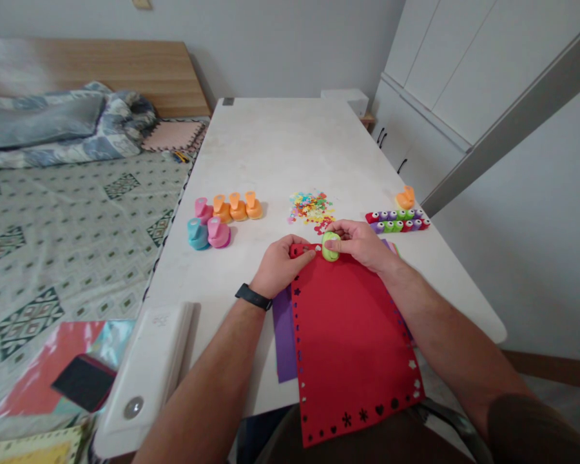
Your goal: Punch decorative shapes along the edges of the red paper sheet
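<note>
A red foam sheet [348,322] lies over the table's front edge, with small shapes punched along its borders. My left hand [286,261] pinches its top left corner between thumb and fingers. In my right hand [360,243] is a small green craft punch [330,247], set at the sheet's top edge just right of my left thumb. Beneath the red sheet, a purple sheet [285,341] sticks out at the left. Just beyond the punch lies a pile of colourful punched-out shapes [312,207].
Several orange, pink and blue craft punches [222,219] stand at the left. Rows of small punches [397,221] and an orange punch [405,197] sit at the right. A white device [147,367] lies at the near left table edge, beside a bed [87,245].
</note>
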The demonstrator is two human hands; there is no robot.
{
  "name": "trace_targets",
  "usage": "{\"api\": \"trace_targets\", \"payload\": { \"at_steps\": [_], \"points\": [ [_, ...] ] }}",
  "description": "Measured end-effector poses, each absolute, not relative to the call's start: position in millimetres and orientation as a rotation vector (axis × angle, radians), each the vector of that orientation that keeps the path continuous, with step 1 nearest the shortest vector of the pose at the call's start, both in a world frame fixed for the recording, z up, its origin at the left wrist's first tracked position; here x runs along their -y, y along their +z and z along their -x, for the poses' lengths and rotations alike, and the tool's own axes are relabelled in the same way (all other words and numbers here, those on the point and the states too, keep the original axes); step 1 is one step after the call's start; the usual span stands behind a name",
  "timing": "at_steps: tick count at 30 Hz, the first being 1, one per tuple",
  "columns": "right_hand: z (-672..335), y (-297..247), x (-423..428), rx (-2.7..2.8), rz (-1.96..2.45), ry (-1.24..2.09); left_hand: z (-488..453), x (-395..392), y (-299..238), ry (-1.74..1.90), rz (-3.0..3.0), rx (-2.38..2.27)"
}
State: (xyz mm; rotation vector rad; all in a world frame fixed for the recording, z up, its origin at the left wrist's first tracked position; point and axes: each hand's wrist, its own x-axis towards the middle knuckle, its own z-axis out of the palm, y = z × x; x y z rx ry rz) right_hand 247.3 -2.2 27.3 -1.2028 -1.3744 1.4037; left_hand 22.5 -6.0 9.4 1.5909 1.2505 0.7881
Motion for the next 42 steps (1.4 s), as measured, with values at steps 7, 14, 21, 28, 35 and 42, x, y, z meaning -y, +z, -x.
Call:
{"api": "trace_targets", "payload": {
  "at_steps": [7,14,21,28,35,42],
  "points": [
    [-246.6,25.7,1.6,1.367,1.181,1.407,-22.6,5.6,10.3,0.78,-1.582,-1.249],
    [-247.8,24.7,1.2,1.378,1.199,1.386,-21.9,5.1,7.3,0.782,-1.598,-1.27],
    [-247.5,26.9,1.8,1.389,1.192,1.387,-22.5,5.4,6.9,0.776,-1.578,-1.255],
    [-247.8,26.4,1.5,1.399,1.203,1.39,-22.4,5.8,7.4,0.776,-1.587,-1.264],
    [-248.3,27.7,1.8,1.393,1.235,1.4,-23.0,5.4,6.5,0.783,-1.572,-1.259],
    [-247.8,27.5,1.5,1.388,1.217,1.416,-22.7,5.5,7.6,0.793,-1.559,-1.24]
  ]
}}
